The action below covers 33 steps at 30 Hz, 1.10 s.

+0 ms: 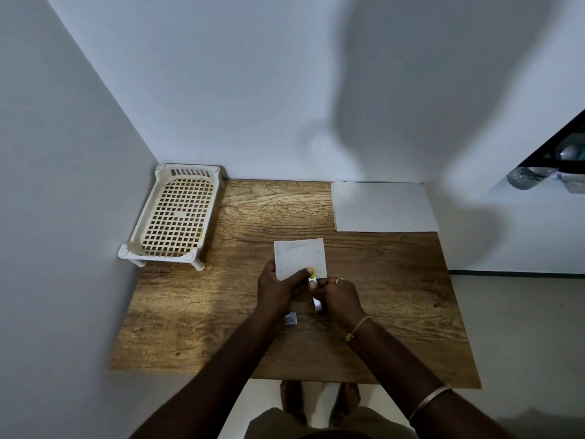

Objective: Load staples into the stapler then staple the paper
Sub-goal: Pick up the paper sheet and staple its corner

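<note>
White stapler (314, 282) largely hidden in right hand (340, 296), left hand (277, 288) pinching paper (299, 253)

- The rack (177, 217) stands on the table (196, 327) at its far left corner, against both walls.
- A stack of sheets (383, 205) lies at the far right.
- The small paper (299, 255) lies in the middle.
- The stapler (313, 282) is at its near edge, between the left hand (278, 288) and the right hand (340, 294).
- The staple box (290, 318) sits nearer, beside the left wrist.

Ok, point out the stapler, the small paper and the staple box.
stapler (317, 305): head view, white rear end.
small paper (299, 253): head view, bare middle.
staple box (291, 319): head view, visible corner.
</note>
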Each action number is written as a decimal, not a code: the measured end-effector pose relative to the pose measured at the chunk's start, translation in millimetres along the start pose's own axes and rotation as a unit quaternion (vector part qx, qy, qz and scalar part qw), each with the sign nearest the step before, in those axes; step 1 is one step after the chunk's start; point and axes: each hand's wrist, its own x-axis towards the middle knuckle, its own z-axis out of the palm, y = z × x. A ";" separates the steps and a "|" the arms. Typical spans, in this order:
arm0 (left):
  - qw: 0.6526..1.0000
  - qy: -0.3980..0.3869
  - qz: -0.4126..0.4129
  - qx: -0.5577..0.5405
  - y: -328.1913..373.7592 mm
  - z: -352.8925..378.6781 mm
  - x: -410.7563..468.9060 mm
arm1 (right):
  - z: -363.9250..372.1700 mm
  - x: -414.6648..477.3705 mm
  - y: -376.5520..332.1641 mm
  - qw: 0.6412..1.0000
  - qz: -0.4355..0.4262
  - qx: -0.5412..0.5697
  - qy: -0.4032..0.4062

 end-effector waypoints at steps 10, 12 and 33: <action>1.000 -0.022 0.003 -0.004 5.4 -0.2 -0.8 | -3.6 -1.5 -3.0 0.997 -0.027 -0.077 0.011; 1.000 -0.020 0.013 -0.006 5.6 1.3 -2.9 | -4.5 0.7 -1.6 0.986 -0.074 -0.147 0.040; 0.998 -0.047 0.020 -0.021 7.5 3.5 -4.4 | -9.6 -13.2 -3.7 0.992 -0.123 -0.011 -0.016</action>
